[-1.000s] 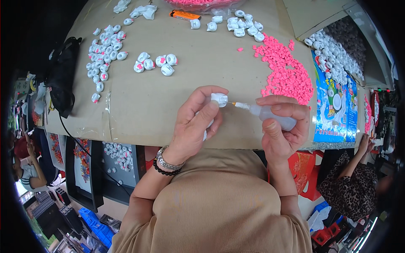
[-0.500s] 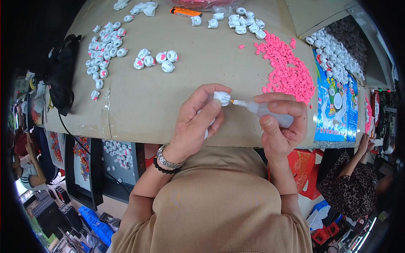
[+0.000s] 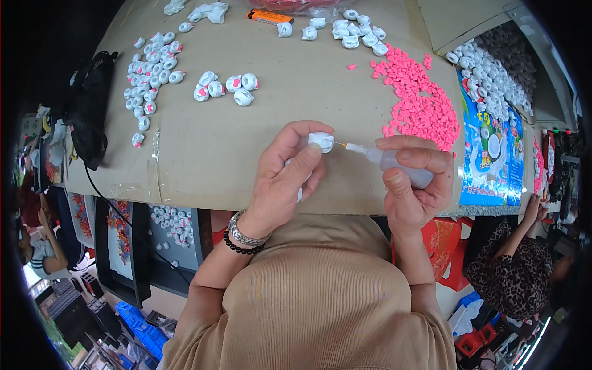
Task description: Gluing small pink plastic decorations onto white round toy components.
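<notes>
My left hand [image 3: 288,169] pinches a small white cat-head-shaped piece [image 3: 321,142] between thumb and forefinger; more white shows under its curled fingers, too hidden to name. In my right hand [image 3: 414,179] is a clear squeeze bottle of glue [image 3: 401,168] with a thin needle tip. The tip points left at the white piece, a small gap away from it. Pink bow-like bits [image 3: 419,105] lie heaped beyond my right hand. Ahead and to the left, a small group of white pieces [image 3: 216,89] rests on the table, some with a pink bit on them.
More white pieces [image 3: 154,65] spread at the far left, and others [image 3: 357,31] at the far middle. An orange box cutter [image 3: 271,16] lies at the back. A black bag-like object [image 3: 92,105] with a cable sits at the left edge. Co-workers sit at both sides.
The bottle in my right hand has drawn slightly right, and its needle has come a little away from the white piece. My left hand has shifted slightly left.
</notes>
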`<state>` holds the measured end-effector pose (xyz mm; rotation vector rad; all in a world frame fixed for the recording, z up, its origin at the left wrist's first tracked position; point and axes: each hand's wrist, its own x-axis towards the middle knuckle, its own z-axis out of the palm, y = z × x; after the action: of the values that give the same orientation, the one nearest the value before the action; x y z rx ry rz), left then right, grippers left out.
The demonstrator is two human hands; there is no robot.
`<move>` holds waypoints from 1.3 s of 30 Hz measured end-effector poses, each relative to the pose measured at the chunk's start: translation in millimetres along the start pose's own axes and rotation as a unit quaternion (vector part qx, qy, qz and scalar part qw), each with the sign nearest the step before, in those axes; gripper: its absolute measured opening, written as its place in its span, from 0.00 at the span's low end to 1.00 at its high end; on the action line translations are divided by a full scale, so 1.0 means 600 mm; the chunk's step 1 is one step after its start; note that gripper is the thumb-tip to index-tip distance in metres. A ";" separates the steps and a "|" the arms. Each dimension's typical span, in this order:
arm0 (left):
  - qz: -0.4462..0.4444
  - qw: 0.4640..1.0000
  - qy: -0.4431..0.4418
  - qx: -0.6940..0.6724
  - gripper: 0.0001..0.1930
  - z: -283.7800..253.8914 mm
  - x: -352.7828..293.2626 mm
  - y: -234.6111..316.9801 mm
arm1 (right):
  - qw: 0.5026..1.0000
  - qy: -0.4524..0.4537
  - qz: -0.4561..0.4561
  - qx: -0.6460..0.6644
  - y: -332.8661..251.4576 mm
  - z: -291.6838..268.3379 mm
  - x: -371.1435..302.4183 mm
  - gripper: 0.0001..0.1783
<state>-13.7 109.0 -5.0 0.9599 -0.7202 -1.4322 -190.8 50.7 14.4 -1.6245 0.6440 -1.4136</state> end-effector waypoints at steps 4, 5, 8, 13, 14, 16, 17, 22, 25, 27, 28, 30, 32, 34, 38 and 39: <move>0.004 1.000 0.002 0.002 0.16 0.000 0.000 0.001 | 1.000 -0.005 -0.022 0.003 0.007 0.000 0.000 0.12; 0.006 1.000 0.001 0.000 0.16 0.000 0.000 0.000 | 1.000 -0.006 -0.022 0.002 0.007 0.000 0.000 0.12; 0.004 1.000 0.006 0.002 0.16 0.001 0.000 0.001 | 1.000 -0.010 -0.022 0.001 0.008 0.000 -0.002 0.12; -0.002 1.000 0.010 -0.005 0.15 -0.001 0.001 0.001 | 0.998 0.028 0.026 0.052 0.004 -0.001 -0.001 0.15; -0.001 1.000 0.012 -0.008 0.15 0.000 0.001 0.000 | 0.996 0.043 0.044 0.072 0.003 -0.002 0.002 0.16; 0.001 1.000 0.008 -0.012 0.15 -0.001 0.002 0.000 | 0.986 0.076 0.089 0.122 0.003 -0.009 0.026 0.18; 0.000 1.000 0.006 -0.014 0.15 -0.001 0.002 0.000 | 0.988 0.079 0.101 0.081 0.005 -0.015 0.038 0.19; 0.002 1.000 -0.016 -0.027 0.15 -0.006 0.002 -0.009 | 0.978 0.037 0.200 -0.042 0.025 -0.032 0.115 0.22; 0.007 1.000 -0.017 -0.022 0.15 -0.004 0.003 -0.009 | 0.967 -0.019 0.213 -0.137 0.049 -0.033 0.153 0.14; 0.010 1.000 -0.013 -0.021 0.14 -0.006 0.002 -0.010 | 0.957 -0.053 0.207 -0.194 0.076 -0.029 0.173 0.13; 0.010 1.000 -0.013 -0.026 0.14 -0.007 0.002 -0.010 | 0.949 -0.073 0.219 -0.215 0.084 -0.027 0.183 0.12; 0.010 0.999 -0.014 -0.032 0.14 -0.009 0.004 -0.010 | 0.929 -0.113 0.242 -0.257 0.098 -0.022 0.200 0.10; 0.010 0.999 -0.018 -0.035 0.14 -0.010 0.004 -0.010 | 0.925 -0.161 0.132 -0.317 0.118 -0.018 0.204 0.09; 0.010 1.000 -0.009 -0.020 0.13 -0.006 0.006 -0.009 | 0.902 -0.205 0.058 -0.376 0.126 -0.013 0.211 0.08; 0.016 1.000 -0.010 -0.022 0.13 -0.010 0.006 -0.011 | 0.826 -0.266 0.027 -0.497 0.126 0.005 0.216 0.10; 0.017 0.999 -0.015 -0.032 0.13 -0.011 0.006 -0.012 | 0.803 -0.276 0.028 -0.528 0.125 0.008 0.216 0.10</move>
<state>-11.2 106.8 -14.9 0.8749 -0.7051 -1.4339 -145.8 -92.1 17.1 -2.6777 1.2076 -0.3780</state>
